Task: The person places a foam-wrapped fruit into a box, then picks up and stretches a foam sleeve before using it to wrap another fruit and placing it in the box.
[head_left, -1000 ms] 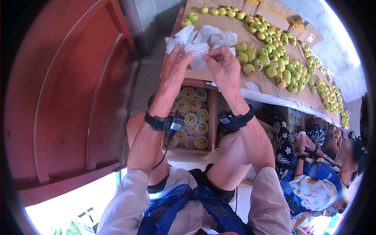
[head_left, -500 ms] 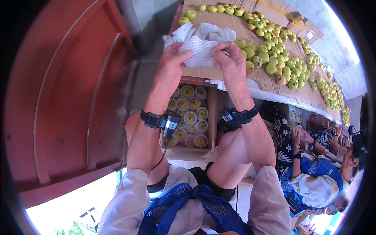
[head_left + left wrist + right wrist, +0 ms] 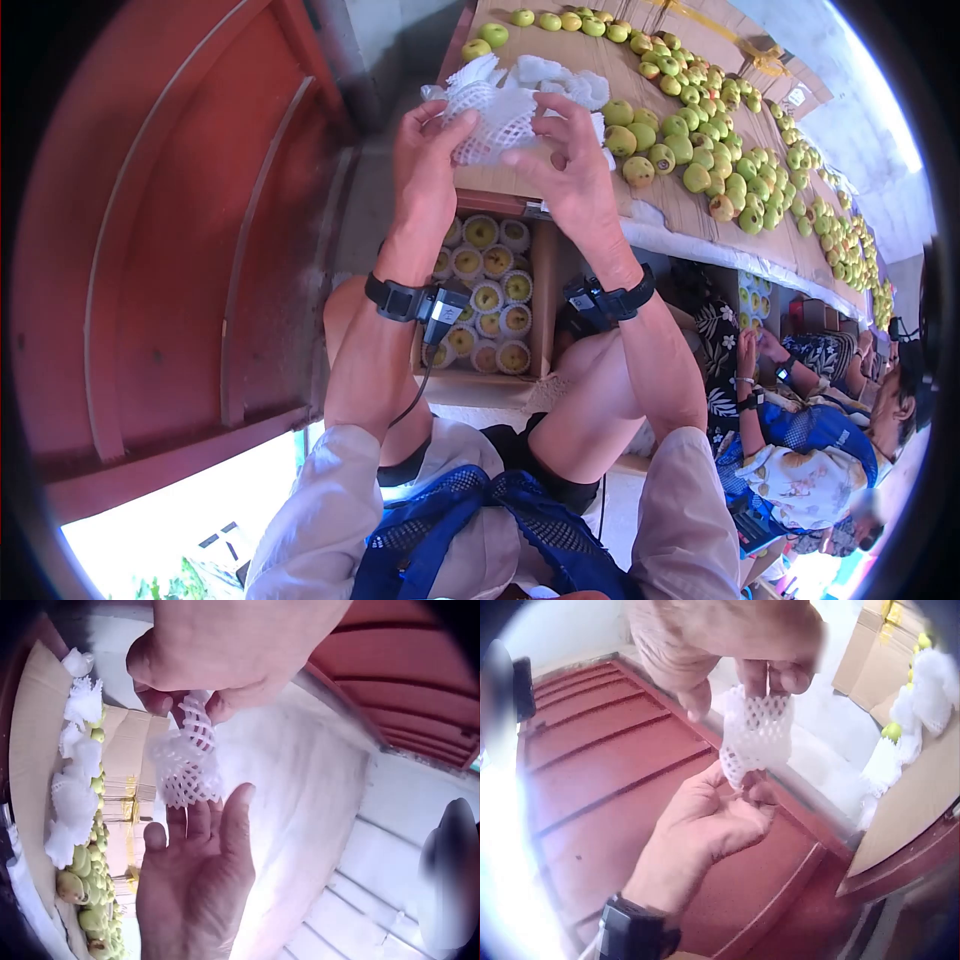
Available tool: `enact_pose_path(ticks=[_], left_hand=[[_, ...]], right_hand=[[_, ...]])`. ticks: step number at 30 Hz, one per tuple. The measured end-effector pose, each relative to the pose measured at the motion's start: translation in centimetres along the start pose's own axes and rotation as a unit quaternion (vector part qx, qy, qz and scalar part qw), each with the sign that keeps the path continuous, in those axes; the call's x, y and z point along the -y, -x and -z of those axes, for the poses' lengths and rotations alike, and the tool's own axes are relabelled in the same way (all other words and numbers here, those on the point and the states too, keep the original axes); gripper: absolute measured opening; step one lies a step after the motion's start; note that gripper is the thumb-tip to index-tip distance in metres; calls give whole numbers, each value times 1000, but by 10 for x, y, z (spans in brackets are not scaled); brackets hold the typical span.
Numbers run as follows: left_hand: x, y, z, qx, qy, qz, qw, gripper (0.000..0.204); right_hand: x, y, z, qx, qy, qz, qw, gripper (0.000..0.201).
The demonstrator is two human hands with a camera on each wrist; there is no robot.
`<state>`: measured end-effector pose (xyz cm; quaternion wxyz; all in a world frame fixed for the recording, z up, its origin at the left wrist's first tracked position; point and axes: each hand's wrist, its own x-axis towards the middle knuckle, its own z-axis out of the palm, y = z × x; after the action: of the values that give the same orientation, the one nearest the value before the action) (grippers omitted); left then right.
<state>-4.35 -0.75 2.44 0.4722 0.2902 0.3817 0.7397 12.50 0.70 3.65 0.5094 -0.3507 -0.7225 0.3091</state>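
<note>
A white foam net (image 3: 492, 125) is stretched between the two hands above the table's near edge. The left hand (image 3: 425, 165) pinches one end of it between thumb and fingers, as the net (image 3: 756, 735) and left hand (image 3: 709, 825) show in the right wrist view. At the other end, the right hand (image 3: 577, 175) has its fingers against or inside the net, thumb held apart; the left wrist view shows this right hand (image 3: 196, 889) with fingers extended at the mesh (image 3: 187, 769). More white nets (image 3: 575, 90) lie behind on the cardboard.
Many green apples (image 3: 745, 180) cover the cardboard-topped table (image 3: 650, 215) to the right. Below, between the knees, stands a box (image 3: 543, 300) of netted apples (image 3: 487, 297). A red door (image 3: 180, 250) is at the left; another person (image 3: 800, 480) sits at the right.
The right hand's thumb has moved off the net and its fingers have spread. The left hand keeps its pinch. At the right, the other person's hands have moved lower.
</note>
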Motion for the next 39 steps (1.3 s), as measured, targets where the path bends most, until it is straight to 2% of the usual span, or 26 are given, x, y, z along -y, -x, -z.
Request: enact_pose_path(ticks=[2, 5, 8, 11, 15, 18, 24, 27, 30, 33, 35, 36, 39], left_hand=[[-2, 2, 2, 21, 3, 37, 999, 43], [-2, 3, 5, 18, 0, 52, 998, 41], [-5, -1, 8, 47, -17, 48, 998, 42], [-5, 2, 5, 91, -62, 28, 994, 46], [-7, 10, 2, 161, -148, -25, 975, 62], [-7, 12, -1, 211, -142, -13, 967, 61], [-1, 11, -4, 229, -115, -14, 966, 56], [-8, 20, -10, 233, -101, 26, 967, 58], [-22, 26, -14, 266, -178, 52, 946, 68], [-15, 22, -12, 320, -247, 53, 913, 73], [-4, 23, -11, 328, -246, 21, 912, 75], [0, 24, -11, 332, -246, 5, 911, 75], [0, 18, -3, 280, -363, -6, 889, 70]], right_hand=[[8, 5, -3, 6, 91, 68, 993, 60], [14, 6, 2, 40, 109, -31, 993, 59], [-1, 2, 0, 14, -27, -101, 994, 57], [-3, 1, 3, -15, -93, -99, 991, 54], [-11, -2, 6, -35, -115, -99, 988, 53], [-16, -2, 8, -46, -121, -100, 986, 52], [-7, 0, 8, -60, -54, -74, 994, 51], [-6, 0, 11, -64, -47, -86, 993, 50], [-13, -3, 15, -81, -86, -105, 987, 50], [-16, -4, 18, -111, -111, -115, 981, 49], [-16, -6, 23, -121, -95, -132, 979, 49], [-20, -7, 26, -129, -94, -130, 979, 48], [-31, -8, 32, -151, -96, -130, 975, 47]])
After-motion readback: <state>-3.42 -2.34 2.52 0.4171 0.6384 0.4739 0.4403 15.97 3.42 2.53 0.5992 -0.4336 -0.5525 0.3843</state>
